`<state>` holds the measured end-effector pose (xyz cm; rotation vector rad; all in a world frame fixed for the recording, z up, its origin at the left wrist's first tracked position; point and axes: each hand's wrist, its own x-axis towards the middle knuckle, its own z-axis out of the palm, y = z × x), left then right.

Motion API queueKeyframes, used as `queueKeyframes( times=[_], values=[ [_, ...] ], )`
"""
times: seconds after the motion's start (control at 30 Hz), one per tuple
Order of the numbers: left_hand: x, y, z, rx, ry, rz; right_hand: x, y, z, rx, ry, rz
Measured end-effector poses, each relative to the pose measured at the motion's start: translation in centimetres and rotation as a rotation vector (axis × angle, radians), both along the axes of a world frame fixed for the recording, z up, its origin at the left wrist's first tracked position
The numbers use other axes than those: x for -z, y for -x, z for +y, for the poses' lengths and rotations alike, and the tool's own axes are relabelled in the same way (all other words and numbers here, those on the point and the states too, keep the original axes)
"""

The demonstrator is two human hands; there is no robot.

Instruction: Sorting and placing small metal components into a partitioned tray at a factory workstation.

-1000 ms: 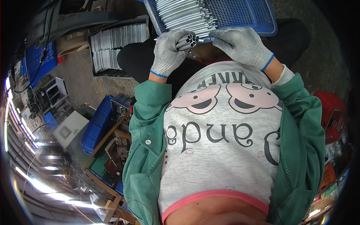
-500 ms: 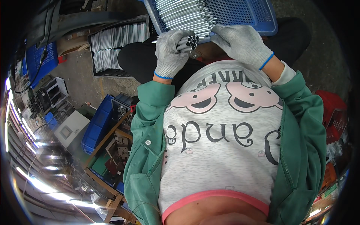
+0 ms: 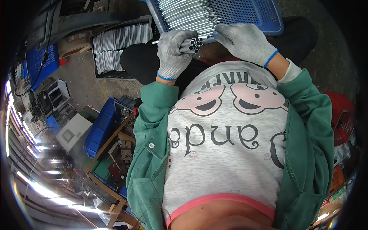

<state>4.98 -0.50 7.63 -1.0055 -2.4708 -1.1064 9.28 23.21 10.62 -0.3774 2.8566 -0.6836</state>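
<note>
My left hand (image 3: 172,55), in a grey knit glove with a blue cuff edge, is closed around a bundle of several thin metal tubes (image 3: 194,45), their open round ends facing me. A thin metal end pokes out on the far side of that glove. My right hand (image 3: 247,45), gloved the same way, is at the near rim of a blue mesh basket (image 3: 245,13). Its thumb and fingers are pinched together close to the tip of a tube; what lies between them is hidden. Inside the basket, a row of silvery metal tubes (image 3: 188,15) fills the left side.
Left of my knee, a dark crate (image 3: 94,53) is packed with similar tubes. A blue bin (image 3: 99,128) and a wooden-framed bench (image 3: 103,153) stand farther left, by a pale machine box (image 3: 73,131). Red containers (image 3: 339,115) are at my right.
My right hand has shifted slightly away from me and to the left along the basket rim. My left hand keeps its hold on the tubes, turned only a little.
</note>
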Motion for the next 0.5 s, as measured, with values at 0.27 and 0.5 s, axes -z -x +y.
queueKeyframes(
  times=[0.27,0.5],
  values=[
    [0.3,-0.1,0.2,-0.034,0.013,-0.079,0.1,0.0,0.1,-0.014,0.141,-0.165],
    [3.7,2.4,1.5,-0.305,0.473,-0.329,3.3,0.8,1.7,0.14,0.108,-0.1]
  ],
)
